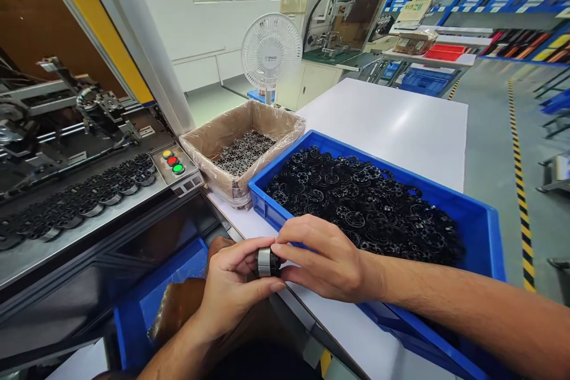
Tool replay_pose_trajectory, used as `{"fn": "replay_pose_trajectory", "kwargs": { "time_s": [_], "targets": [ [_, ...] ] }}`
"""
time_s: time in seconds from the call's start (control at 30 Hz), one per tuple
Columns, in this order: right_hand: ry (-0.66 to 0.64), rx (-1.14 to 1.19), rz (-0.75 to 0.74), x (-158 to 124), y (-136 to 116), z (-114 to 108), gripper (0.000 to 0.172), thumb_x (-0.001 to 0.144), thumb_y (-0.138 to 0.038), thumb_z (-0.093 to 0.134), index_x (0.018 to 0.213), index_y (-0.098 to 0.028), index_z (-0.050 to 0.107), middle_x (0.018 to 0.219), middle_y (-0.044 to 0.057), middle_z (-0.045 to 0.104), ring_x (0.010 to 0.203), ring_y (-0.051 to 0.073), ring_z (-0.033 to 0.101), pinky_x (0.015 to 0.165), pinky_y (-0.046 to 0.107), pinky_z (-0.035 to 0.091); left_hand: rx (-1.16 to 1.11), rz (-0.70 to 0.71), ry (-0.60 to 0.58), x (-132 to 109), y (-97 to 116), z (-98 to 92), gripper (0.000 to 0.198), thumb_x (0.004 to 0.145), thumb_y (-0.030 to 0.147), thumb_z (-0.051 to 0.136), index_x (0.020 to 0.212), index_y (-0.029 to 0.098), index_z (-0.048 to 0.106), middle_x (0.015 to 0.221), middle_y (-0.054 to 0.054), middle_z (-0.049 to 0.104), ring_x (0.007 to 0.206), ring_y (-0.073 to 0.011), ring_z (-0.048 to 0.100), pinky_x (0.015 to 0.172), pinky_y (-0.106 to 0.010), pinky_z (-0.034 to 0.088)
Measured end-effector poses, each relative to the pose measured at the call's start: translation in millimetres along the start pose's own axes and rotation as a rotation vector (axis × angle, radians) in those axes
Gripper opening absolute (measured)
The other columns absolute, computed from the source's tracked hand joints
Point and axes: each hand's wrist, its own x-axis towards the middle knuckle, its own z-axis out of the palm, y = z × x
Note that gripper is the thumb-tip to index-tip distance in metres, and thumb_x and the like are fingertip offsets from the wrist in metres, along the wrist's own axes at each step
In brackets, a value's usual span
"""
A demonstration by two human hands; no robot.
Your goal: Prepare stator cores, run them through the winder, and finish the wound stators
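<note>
My left hand and my right hand meet low in the middle of the view, both pinched on one small round part with a silver band and black ends. They hover over the table's near edge, just in front of a blue bin heaped with black ring-shaped parts. Left of the bin stands a plastic-lined cardboard box holding darker metal rings.
A machine at the left carries a row of black round parts beside a panel with yellow, red and green buttons. A second blue bin sits below. A white fan, shelving and a striped floor line lie beyond the white table.
</note>
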Motion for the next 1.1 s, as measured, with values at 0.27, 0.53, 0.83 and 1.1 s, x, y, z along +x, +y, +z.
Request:
{"fn": "replay_pose_trajectory", "kwargs": {
  "time_s": [0.27,0.53,0.83,1.1],
  "targets": [
    [-0.021,-0.020,-0.065,0.9,-0.4,-3.7,0.018,0.099,-0.022,0.055,0.107,-0.007,0.062,0.091,0.012,0.068,0.086,0.019,0.065,0.075,0.034,0.060,-0.056,-0.044,-0.055,-2.4,-2.7,-3.9,0.051,0.051,0.011,0.094,0.099,0.023,0.081,0.088,-0.003,0.081,0.079,-0.0189,0.078,0.072,-0.019,0.063],
    [-0.067,-0.039,-0.101,3.3,-4.8,-4.8,0.021,0.101,-0.023,0.051,0.104,-0.006,0.063,0.088,0.012,0.068,0.081,0.019,0.066,0.070,0.034,0.058,-0.077,-0.115,-0.074,-4.1,-3.4,-5.7,0.051,0.049,0.016,0.096,0.098,0.021,0.081,0.085,-0.005,0.081,0.074,-0.0203,0.077,0.068,-0.023,0.064],
    [-0.073,-0.064,-0.109,3.0,-5.6,-4.6,0.021,0.100,-0.018,0.050,0.107,-0.003,0.064,0.087,0.012,0.068,0.079,0.020,0.066,0.066,0.034,0.057,0.015,-0.094,-0.091,-6.1,-12.1,-7.5,0.053,0.056,0.033,0.094,0.105,0.019,0.080,0.096,-0.008,0.080,0.088,-0.0258,0.077,0.080,-0.032,0.064],
    [-0.050,-0.145,-0.141,-26.3,12.4,20.2,0.020,0.096,-0.017,0.057,0.110,-0.014,0.071,0.097,0.009,0.076,0.088,0.021,0.071,0.080,0.035,0.058,0.044,-0.108,-0.256,-8.8,-32.0,-13.8,0.083,0.081,0.071,0.062,0.143,0.017,0.056,0.124,-0.016,0.071,0.119,-0.0320,0.067,0.106,-0.045,0.051]
  ]
}}
